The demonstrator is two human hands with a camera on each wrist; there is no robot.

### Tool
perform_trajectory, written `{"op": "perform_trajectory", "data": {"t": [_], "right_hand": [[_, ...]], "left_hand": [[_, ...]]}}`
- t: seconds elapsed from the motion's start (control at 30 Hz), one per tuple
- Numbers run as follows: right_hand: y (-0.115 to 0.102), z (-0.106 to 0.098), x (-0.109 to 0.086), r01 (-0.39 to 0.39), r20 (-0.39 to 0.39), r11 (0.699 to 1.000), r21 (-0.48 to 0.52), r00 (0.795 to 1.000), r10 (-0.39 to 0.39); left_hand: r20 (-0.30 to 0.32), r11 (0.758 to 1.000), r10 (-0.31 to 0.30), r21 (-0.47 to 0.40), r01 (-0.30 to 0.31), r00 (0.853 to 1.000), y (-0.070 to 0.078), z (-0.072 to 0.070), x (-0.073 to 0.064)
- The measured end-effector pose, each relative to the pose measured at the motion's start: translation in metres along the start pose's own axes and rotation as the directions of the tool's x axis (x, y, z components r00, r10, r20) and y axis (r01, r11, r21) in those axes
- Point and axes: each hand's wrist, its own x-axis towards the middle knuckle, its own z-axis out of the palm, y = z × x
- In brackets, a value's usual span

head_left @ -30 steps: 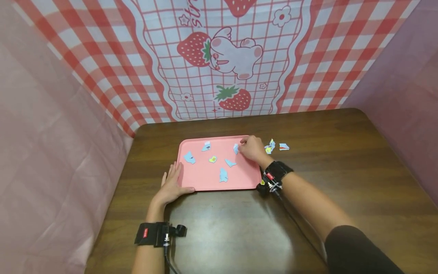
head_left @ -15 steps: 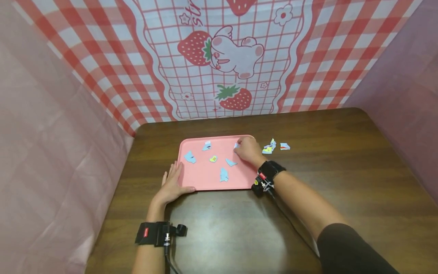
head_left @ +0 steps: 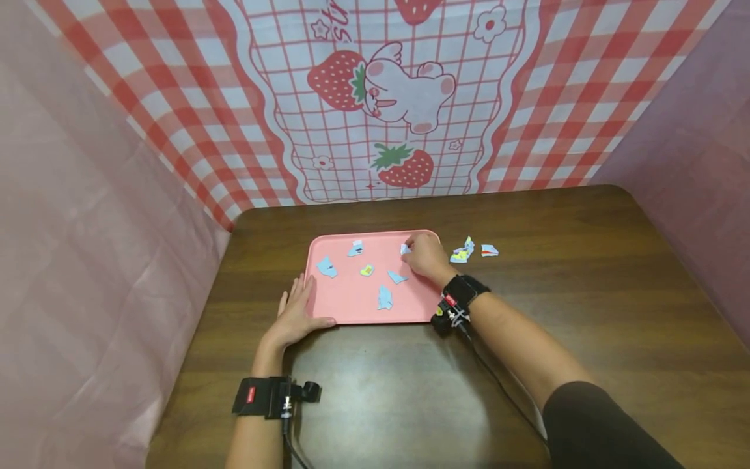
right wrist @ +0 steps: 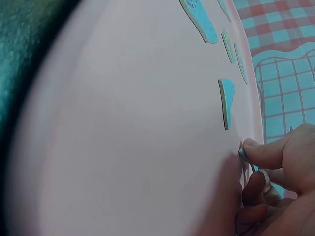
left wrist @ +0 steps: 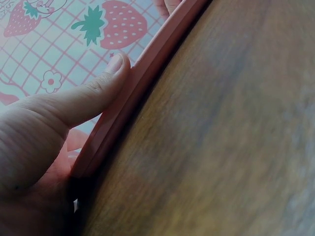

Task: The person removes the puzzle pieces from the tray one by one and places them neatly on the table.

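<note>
My right hand [head_left: 429, 257] is over the far right part of a pink tray [head_left: 346, 303], pinching a small light-blue puzzle piece [head_left: 404, 249] between thumb and fingers, low over the tray. In the right wrist view, the fingers hide most of that piece. My left hand [head_left: 293, 318] rests on the tray's near left corner, its fingers spread along the left side and the thumb on the front rim. Other flat, irregular pieces lie apart on the tray: a blue piece [head_left: 385, 298], a narrow blue one [head_left: 397, 277], a yellow one [head_left: 366, 270], and two more blue ones toward the left.
Right of the tray, a small cluster of yellow and blue pieces [head_left: 462, 252] lies on the brown wooden table [head_left: 586, 293], beside a single piece with a red streak [head_left: 489, 250]. A checked strawberry cloth [head_left: 404, 104] hangs behind the table. Cables trail from both wrist cameras.
My right hand has shifted slightly left over the tray's far right part, staying at the light-blue piece, then held nearly still. The left hand and the other pieces keep their places.
</note>
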Motion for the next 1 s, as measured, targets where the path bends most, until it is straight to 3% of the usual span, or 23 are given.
{"op": "perform_trajectory", "data": {"t": [0.67,1.0], "right_hand": [[0.007,-0.005,-0.006,0.005,-0.050,0.992,0.125,0.999,0.002],[0.009,-0.006,-0.011,0.000,-0.059,0.974,0.226,0.998,0.013]], "left_hand": [[-0.006,1.000,0.007,0.002,-0.007,1.000,0.002,0.002,0.002],[-0.009,1.000,0.004,-0.007,-0.004,1.000,0.004,0.003,-0.001]]}}
